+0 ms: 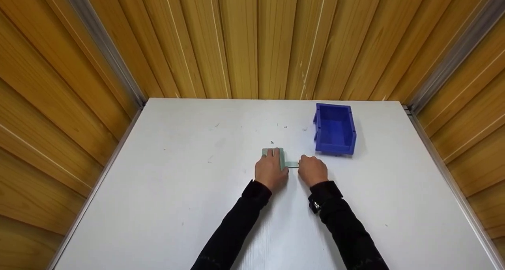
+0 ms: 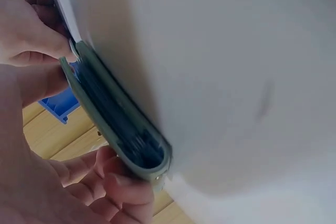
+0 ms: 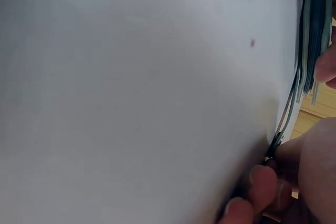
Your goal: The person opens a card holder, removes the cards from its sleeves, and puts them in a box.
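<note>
A light green card holder (image 1: 282, 158) lies on the white table, its strap (image 1: 292, 164) reaching out to the right. My left hand (image 1: 271, 172) grips the holder, fingers over its top and thumb along its right side. Dark layered sleeves (image 2: 118, 111) show between the two covers in the left wrist view, near the rounded spine. With curled fingers, my right hand (image 1: 313, 170) pinches the strap's free end, low at the tabletop. In the right wrist view the strap (image 3: 287, 109) runs from the holder to those fingertips, which hide its tip.
A blue plastic bin (image 1: 334, 148) stands beyond my right hand, its lower front side toward me. Wood-patterned panels (image 1: 244, 41) rise behind the white table (image 1: 177, 175) and along both sides. Small dark marks dot the tabletop.
</note>
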